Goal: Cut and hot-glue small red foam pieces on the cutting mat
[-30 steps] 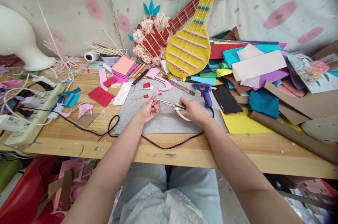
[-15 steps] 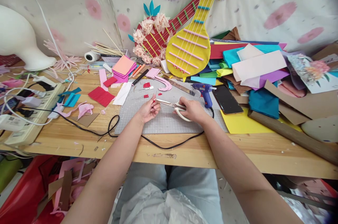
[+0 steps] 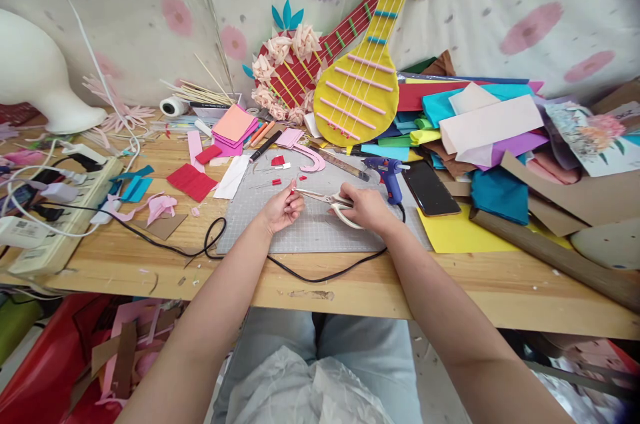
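Over a grey cutting mat (image 3: 320,227) in the middle of the wooden bench (image 3: 450,281), the left hand (image 3: 281,209) is curled with its fingertips pinched on a tiny red scrap (image 3: 292,191), held just above the mat. The right hand (image 3: 367,209) is closed around the pale handles of a pair of scissors (image 3: 327,200), whose thin blades point left toward the scrap, their tips right beside it; whether the blades touch it is too small to tell. More small red bits (image 3: 277,181) lie on the far part of the mat, near a pink curved cut-out (image 3: 313,159). Just right of the right hand a blue glue gun (image 3: 387,174) stands at the mat's far right corner, with a dark phone (image 3: 430,189) lying flat beside it on a yellow sheet (image 3: 460,234). A black cord (image 3: 300,272) loops along the near edge of the mat. Further right sits a heap of coloured paper and cardboard (image 3: 490,131). At the far side a yellow paper guitar (image 3: 360,87) leans against the flowered wall cloth, overlapping a red one (image 3: 295,81) trimmed with paper flowers. On the left are a red sheet (image 3: 191,182), a stack of pink squares (image 3: 234,129) and a white power strip (image 3: 60,224) with plugs in it.
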